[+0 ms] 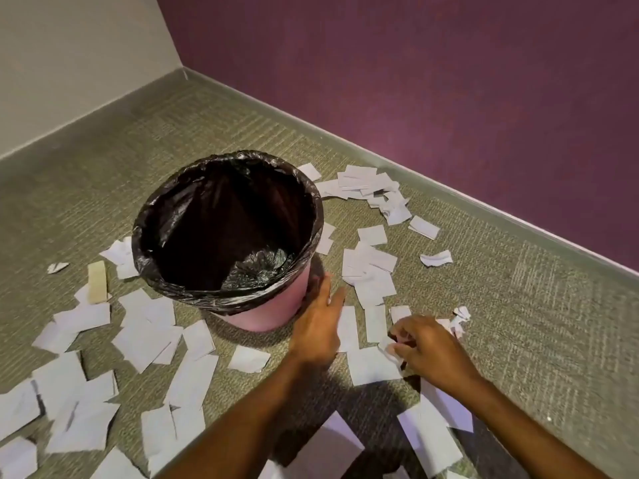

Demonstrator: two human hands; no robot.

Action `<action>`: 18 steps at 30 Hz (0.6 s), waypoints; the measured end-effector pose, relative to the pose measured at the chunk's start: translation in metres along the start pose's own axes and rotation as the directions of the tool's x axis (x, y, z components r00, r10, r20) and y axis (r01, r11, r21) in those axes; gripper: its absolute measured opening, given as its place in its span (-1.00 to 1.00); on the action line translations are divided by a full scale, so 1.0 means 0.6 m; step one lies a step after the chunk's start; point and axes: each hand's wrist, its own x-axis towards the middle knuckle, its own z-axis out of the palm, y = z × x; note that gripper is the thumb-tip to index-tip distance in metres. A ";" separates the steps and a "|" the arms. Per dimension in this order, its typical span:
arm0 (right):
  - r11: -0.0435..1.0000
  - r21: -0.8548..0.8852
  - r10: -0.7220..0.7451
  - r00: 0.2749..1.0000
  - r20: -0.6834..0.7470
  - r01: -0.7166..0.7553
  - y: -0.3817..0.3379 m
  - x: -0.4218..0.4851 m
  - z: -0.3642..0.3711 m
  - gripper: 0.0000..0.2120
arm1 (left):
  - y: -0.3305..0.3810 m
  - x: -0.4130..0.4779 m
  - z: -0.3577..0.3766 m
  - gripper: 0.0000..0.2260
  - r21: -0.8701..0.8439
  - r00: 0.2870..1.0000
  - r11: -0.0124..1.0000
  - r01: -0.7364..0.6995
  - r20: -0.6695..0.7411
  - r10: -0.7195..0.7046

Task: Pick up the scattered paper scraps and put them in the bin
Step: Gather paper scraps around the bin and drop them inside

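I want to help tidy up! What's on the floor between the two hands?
In the head view, white paper scraps lie flat on the carpet between the left hand and the right hand.

The left grip (316,326) is smeared by motion just right of the bin (276,305), covering part of its pink wall. The right grip (428,347) hides most of the crumpled scrap (389,348) it pinches. Nearer than the bin, flat scraps (17,458) and both forearms (221,440) run off the picture's edges. Left of the bin, a tan strip (98,281) is too unclear to name.
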 end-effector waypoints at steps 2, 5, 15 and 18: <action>0.993 -0.114 -0.036 0.999 -0.011 0.035 -0.007 -0.002 0.015 -0.71 | -0.005 0.010 0.005 -0.10 0.014 0.999 0.999 0.048 0.023 -0.048; 0.950 -0.303 -0.066 0.998 0.025 0.071 -0.010 0.003 0.045 -0.64 | -0.013 0.017 0.019 -0.12 0.016 0.991 0.994 0.104 0.082 -0.105; 0.999 -0.038 -0.035 0.958 -0.285 0.026 0.013 0.000 0.051 -0.90 | -0.024 -0.003 0.045 -0.31 0.047 0.996 0.997 0.066 -0.063 -0.063; 0.961 0.254 0.194 0.914 -0.356 -0.105 0.014 0.022 0.012 -0.92 | -0.016 -0.018 0.047 -0.40 -0.024 0.994 1.000 0.010 -0.113 -0.012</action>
